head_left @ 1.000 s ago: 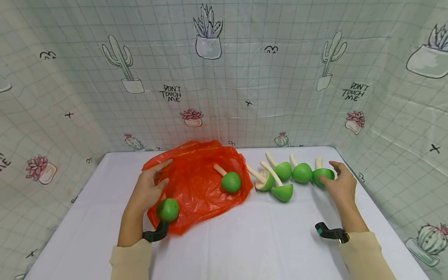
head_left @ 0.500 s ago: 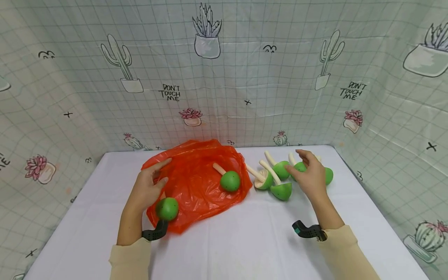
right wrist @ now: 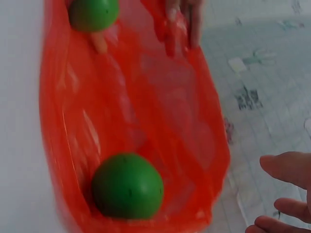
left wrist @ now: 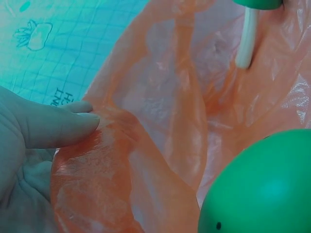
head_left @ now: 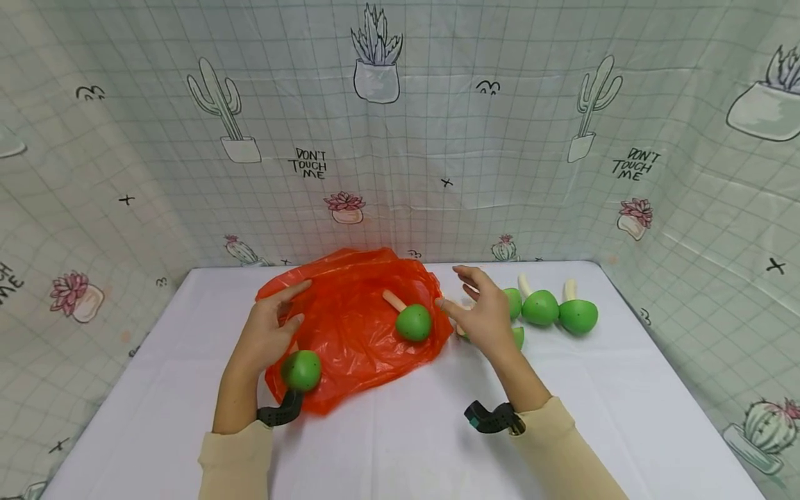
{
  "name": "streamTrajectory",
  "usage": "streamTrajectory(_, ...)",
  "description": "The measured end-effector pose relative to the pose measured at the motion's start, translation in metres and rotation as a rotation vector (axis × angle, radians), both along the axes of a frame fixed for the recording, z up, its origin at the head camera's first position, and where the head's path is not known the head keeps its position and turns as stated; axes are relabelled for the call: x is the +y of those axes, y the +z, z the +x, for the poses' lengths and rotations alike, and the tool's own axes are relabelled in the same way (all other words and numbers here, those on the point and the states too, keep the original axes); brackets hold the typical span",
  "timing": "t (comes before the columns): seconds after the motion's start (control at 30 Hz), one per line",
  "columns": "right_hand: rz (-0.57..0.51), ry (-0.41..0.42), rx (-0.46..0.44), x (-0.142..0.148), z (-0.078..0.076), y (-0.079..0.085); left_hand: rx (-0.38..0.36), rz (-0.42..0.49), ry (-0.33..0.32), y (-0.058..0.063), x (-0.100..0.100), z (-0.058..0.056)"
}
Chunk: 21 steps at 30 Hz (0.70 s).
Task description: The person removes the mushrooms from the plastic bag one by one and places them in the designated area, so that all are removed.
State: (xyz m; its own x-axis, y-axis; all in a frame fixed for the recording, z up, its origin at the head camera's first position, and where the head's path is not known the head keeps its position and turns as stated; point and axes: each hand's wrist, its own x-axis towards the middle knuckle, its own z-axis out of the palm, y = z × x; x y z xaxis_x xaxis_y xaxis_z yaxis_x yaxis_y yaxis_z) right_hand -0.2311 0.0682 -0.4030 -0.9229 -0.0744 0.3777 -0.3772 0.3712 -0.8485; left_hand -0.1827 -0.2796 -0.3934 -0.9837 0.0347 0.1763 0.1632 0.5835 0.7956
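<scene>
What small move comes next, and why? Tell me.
Probably lower the right hand onto the mushroom beneath it and grip it. That hand is open and holds nothing, while the left hand rests on the orange bag, which already holds two mushrooms.

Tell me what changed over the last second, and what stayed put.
The right hand swept leftward, from the rightmost green mushroom across the row, and now hovers open beside the orange bag, holding nothing. The left hand kept resting on the bag's edge. The two mushrooms on the bag and the white table did not move.
</scene>
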Motion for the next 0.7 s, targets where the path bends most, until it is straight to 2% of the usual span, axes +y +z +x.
streamTrajectory(0.3, 0.079, 0.098, 0.038, -0.063, 0.014, -0.005, -0.002, 0.006, -0.005, 0.0, -0.002, -0.001)
streamTrajectory(0.7, 0.209, 0.322, -0.068, -0.127, 0.03, -0.026, 0.009, 0.005, -0.012, -0.001, -0.002, -0.001)
